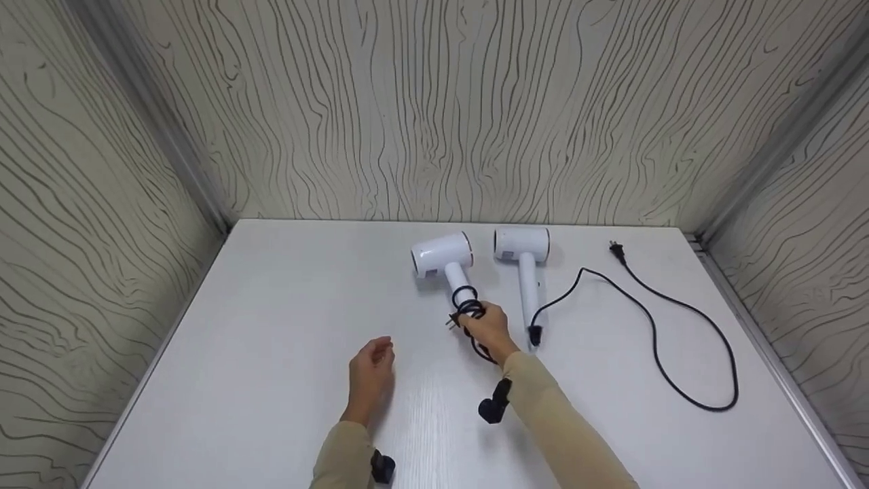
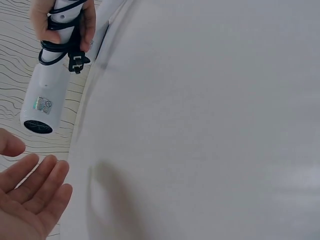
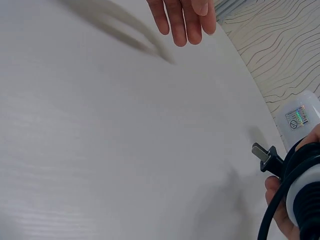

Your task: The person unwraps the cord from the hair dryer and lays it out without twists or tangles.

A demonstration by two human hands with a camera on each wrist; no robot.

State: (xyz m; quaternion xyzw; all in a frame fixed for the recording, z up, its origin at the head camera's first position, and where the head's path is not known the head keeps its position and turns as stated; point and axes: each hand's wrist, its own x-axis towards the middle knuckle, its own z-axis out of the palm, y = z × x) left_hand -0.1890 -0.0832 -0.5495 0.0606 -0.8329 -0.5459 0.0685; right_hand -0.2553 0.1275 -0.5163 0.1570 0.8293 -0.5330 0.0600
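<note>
Taking 12 o'clock as the far edge of the white tabletop (image 1: 285, 326), the right hand (image 1: 489, 326) grips a white hair dryer (image 1: 442, 255) by its handle, with its fingers (image 3: 282, 212) curled around both the handle and the black cord (image 1: 467, 305) wound about it. The dryer's barrel lies at 11 o'clock from that hand, its open end facing 8 o'clock; whether it touches the tabletop I cannot tell. The wound cord's plug (image 2: 76, 61) sticks out beside the grip, prongs toward 8 o'clock, and a loop of the cord hangs below the hand. At 8 o'clock from the right hand is the left hand (image 1: 371, 373), its fingers (image 2: 49, 192) loosely extended with a wide gap to the thumb, holding nothing. A second white dryer (image 1: 521, 244) lies with its barrel at 3 o'clock from the held one's, just beside it, its handle pointing to 6 o'clock. From that handle a loose cord (image 1: 655, 339) runs out to 4 o'clock and bends back to a black two-pronged plug (image 1: 617, 251) near the far edge. Behind stands a wood-grain patterned panel (image 1: 434, 115).
</note>
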